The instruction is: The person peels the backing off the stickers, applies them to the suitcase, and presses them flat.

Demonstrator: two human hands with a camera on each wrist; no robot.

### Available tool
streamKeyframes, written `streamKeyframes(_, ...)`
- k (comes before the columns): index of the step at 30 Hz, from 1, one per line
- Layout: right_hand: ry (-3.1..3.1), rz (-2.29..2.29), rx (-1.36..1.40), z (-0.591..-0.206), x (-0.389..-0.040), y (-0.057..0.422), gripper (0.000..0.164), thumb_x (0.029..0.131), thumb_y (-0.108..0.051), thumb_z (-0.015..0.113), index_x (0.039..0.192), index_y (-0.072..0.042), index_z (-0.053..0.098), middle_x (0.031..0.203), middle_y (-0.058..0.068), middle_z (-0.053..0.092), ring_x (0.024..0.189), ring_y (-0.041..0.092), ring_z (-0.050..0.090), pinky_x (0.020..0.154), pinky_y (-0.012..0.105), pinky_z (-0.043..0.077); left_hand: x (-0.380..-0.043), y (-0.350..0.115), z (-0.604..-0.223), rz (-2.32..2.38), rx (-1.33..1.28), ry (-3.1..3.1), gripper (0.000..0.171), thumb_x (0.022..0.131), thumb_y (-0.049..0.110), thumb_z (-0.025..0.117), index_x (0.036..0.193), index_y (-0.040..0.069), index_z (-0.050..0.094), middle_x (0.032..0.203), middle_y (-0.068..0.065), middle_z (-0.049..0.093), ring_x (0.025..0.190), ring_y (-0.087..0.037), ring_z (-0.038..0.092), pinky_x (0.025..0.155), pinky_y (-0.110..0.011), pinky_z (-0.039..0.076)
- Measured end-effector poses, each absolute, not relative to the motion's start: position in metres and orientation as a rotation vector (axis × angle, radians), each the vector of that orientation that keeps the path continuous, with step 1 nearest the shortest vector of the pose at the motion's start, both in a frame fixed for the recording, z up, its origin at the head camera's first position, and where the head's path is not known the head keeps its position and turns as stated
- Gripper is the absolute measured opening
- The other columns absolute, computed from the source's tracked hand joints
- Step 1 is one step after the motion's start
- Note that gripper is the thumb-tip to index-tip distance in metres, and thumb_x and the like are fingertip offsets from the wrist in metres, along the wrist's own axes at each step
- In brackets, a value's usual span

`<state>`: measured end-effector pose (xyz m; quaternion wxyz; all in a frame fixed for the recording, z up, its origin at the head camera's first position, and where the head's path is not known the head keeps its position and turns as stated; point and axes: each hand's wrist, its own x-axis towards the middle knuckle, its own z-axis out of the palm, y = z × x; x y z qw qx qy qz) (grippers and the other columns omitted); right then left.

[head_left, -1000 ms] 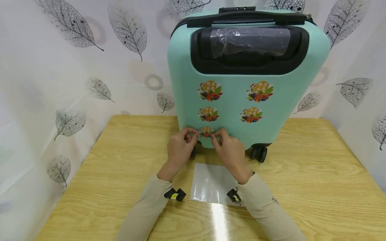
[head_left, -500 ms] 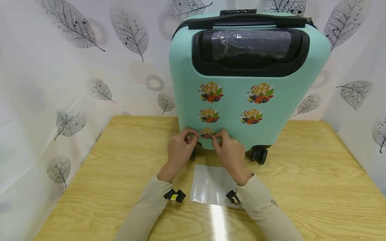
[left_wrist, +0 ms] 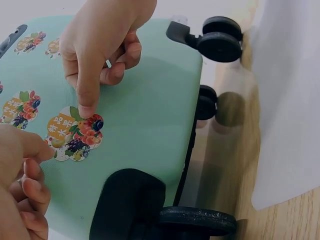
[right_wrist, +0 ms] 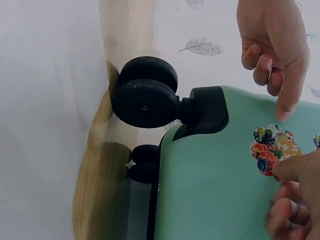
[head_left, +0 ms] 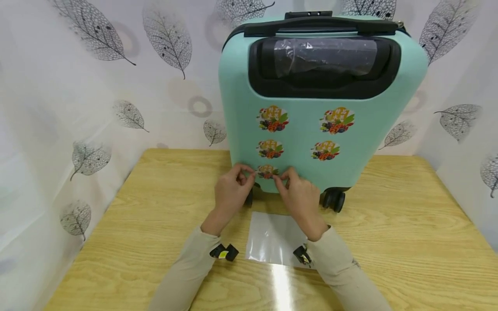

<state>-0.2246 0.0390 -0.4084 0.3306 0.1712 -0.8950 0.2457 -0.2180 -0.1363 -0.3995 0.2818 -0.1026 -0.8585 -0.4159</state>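
Note:
A teal suitcase point(head_left: 299, 129) stands upright on the wooden table, its ribbed face toward me. Low on its left side is a round fruit sticker point(head_left: 267, 171), printed with berries, grapes and orange lettering. My left hand point(head_left: 231, 190) pinches at the sticker's left edge with thumb and index finger. At the right edge, my right hand point(head_left: 300, 194) pinches too, one fingertip over the printed berries in the left wrist view. The other fingers of both hands are curled. Seen close up, the sticker point(left_wrist: 75, 134) lies close against the suitcase.
Above are matching stickers in two columns, including an upper left one point(head_left: 272, 119) and an upper right one point(head_left: 337, 121). A clear plastic sheet point(head_left: 270, 237) lies between my forearms. Black wheels point(head_left: 333, 199) support the suitcase; a leaf-patterned backdrop point(head_left: 167, 103) stands behind.
My right fingertips have shifted slightly along the sticker's lower right edge. The left hand stays at the left edge, and the view has tilted slightly.

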Motion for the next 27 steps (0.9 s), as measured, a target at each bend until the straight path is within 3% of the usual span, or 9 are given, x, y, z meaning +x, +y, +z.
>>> streamKeyframes(13,-2.445,0.885,0.560,-0.402,-0.219,0.043,0.016,0.090,-0.021,0.069,0.096,-0.007,0.064,0.056,0.000,0.053,0.039,0.000,0.026,0.038,0.022,0.026,-0.215,-0.135,-0.397,-1.111,-0.372,-2.312,0.005,0.087,0.009,0.068,0.089,0.004,0.066,0.058,-0.004,0.056,0.047,-0.007,0.045,0.045,-0.019,0.035)
streamKeyframes(19,-2.533,0.958,0.651,-0.395,-0.219,0.044,0.014,0.095,-0.018,0.062,0.104,-0.008,0.064,0.063,0.000,0.057,0.040,0.003,0.031,0.039,0.022,0.026,-0.215,-0.131,-0.397,-1.063,-0.474,-2.345,0.007,0.088,0.006,0.064,0.094,0.004,0.067,0.058,-0.003,0.057,0.046,-0.005,0.041,0.044,-0.017,0.034)
streamKeyframes(27,-2.566,1.050,0.697,-0.386,-0.221,0.040,0.015,0.096,-0.016,0.060,0.108,-0.007,0.062,0.069,0.005,0.061,0.045,0.007,0.041,0.042,0.024,0.033,-0.216,-0.120,-0.396,-1.123,-0.468,-2.445,0.013,0.092,0.013,0.061,0.102,0.007,0.066,0.064,-0.003,0.058,0.050,-0.004,0.041,0.046,-0.017,0.032)
